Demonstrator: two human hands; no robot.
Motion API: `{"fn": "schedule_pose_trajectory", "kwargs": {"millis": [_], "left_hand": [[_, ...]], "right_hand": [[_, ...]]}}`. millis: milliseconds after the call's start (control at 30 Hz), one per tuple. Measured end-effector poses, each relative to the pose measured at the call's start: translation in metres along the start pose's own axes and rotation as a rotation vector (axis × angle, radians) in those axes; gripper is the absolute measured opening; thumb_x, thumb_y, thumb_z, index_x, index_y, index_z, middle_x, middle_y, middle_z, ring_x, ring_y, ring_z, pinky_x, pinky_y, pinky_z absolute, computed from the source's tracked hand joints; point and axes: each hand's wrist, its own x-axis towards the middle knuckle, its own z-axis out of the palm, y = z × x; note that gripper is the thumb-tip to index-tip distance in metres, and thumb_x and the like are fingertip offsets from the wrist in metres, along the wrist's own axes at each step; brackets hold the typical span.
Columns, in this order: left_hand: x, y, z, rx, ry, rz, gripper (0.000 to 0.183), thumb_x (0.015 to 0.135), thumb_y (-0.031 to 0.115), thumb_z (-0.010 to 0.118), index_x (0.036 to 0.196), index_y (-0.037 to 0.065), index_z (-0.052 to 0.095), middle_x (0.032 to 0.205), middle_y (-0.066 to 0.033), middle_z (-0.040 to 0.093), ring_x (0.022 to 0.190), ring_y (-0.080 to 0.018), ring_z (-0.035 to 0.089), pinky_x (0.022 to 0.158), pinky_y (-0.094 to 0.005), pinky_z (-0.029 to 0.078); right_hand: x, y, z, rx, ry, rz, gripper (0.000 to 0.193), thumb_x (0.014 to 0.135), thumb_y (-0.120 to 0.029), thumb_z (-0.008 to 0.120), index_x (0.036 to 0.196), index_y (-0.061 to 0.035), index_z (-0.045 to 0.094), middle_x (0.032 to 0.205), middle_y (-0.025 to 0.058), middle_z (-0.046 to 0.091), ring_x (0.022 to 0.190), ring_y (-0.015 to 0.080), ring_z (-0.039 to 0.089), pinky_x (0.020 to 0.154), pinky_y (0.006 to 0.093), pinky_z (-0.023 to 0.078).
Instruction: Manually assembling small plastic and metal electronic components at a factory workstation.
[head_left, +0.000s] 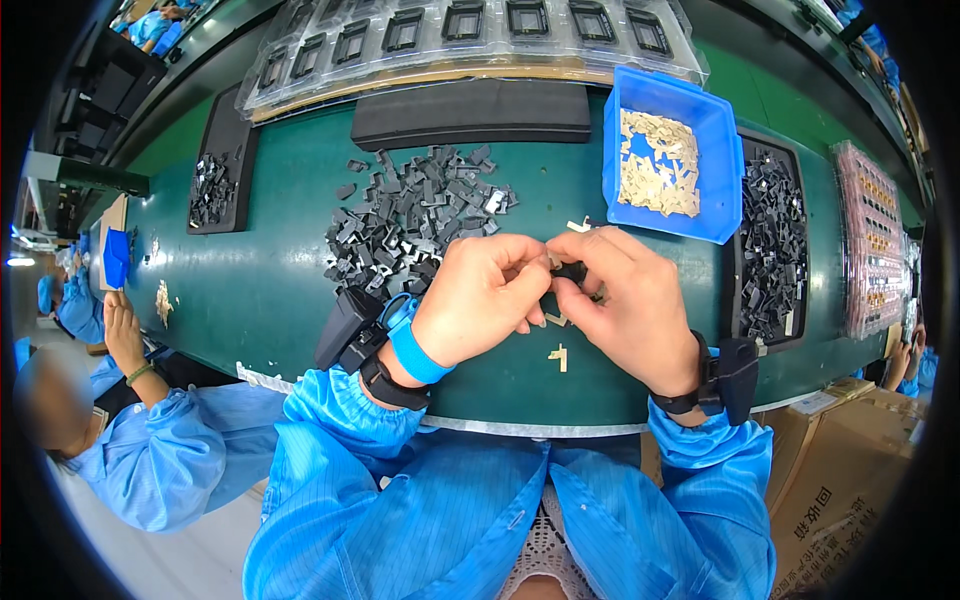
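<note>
My left hand (485, 285) and my right hand (630, 295) meet above the near middle of the green table, fingertips close together. Between the thumb and fingers of my right hand is a small black plastic part (571, 271), mostly covered. A small cream piece (554, 259) shows at the pinched fingertips of my left hand, against the black part; whether the two are joined I cannot tell. On the table just below lies a loose L-shaped cream piece (559, 357). A heap of small black plastic parts (410, 215) spreads beyond my left hand.
A blue bin (672, 218) of cream pieces stands beyond my right hand. Black trays (797, 190) of dark parts flank the table (270, 290). A dark foam block (470, 115) and clear trays (400, 75) lie at the back. Another person's hand (124, 335) is at left.
</note>
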Motion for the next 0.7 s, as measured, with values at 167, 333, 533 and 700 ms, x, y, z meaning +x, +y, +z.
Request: {"fn": "schedule_pose_trajectory", "kwargs": {"millis": [167, 333, 533, 700], "left_hand": [[-0.001, 0.004, -0.002, 0.059, 0.058, 0.039, 0.016, 0.084, 0.009, 0.052, 0.084, -0.005, 0.06, 0.065, -0.0052, 0.06, 0.055, -0.0091, 0.059, 0.049, -0.0225, 0.049], [-0.005, 0.009, -0.003, 0.095, 0.006, 0.056, 0.017, 0.084, 0.01, 0.052, 0.086, -0.005, 0.06, 0.065, -0.0039, 0.06, 0.057, -0.0079, 0.059, 0.052, -0.022, 0.049], [-0.007, 0.009, -0.001, -0.011, -0.01, 0.032, 0.018, 0.087, 0.011, 0.057, 0.098, -0.003, 0.058, 0.079, -0.0047, 0.062, 0.063, -0.0072, 0.057, 0.054, -0.02, 0.048], [-0.006, 0.004, -0.001, -0.07, 0.005, 0.096, 0.017, 0.088, 0.011, 0.056, 0.096, -0.004, 0.058, 0.081, -0.0051, 0.062, 0.063, -0.0071, 0.057, 0.054, -0.0203, 0.048]], "right_hand": [[0.002, 0.003, -0.01, 0.131, 0.006, 0.161, 0.016, 0.074, -0.003, 0.059, 0.091, -0.0049, 0.06, 0.076, 0.0085, 0.055, 0.056, 0.0206, 0.056, 0.049, 0.0297, 0.045], [0.003, 0.0, -0.011, 0.128, -0.083, 0.166, 0.006, 0.076, -0.008, 0.058, 0.078, -0.0032, 0.058, 0.071, 0.0078, 0.049, 0.06, 0.0208, 0.053, 0.054, 0.0328, 0.043], [0.001, 0.002, -0.01, 0.367, -0.077, 0.301, 0.007, 0.075, -0.008, 0.06, 0.077, -0.0015, 0.058, 0.072, 0.0069, 0.05, 0.055, 0.016, 0.052, 0.049, 0.0275, 0.042], [0.002, -0.001, -0.011, 0.446, -0.06, 0.325, 0.006, 0.074, -0.005, 0.062, 0.078, -0.0015, 0.059, 0.075, 0.0062, 0.05, 0.053, 0.0125, 0.052, 0.047, 0.0245, 0.041]]}}
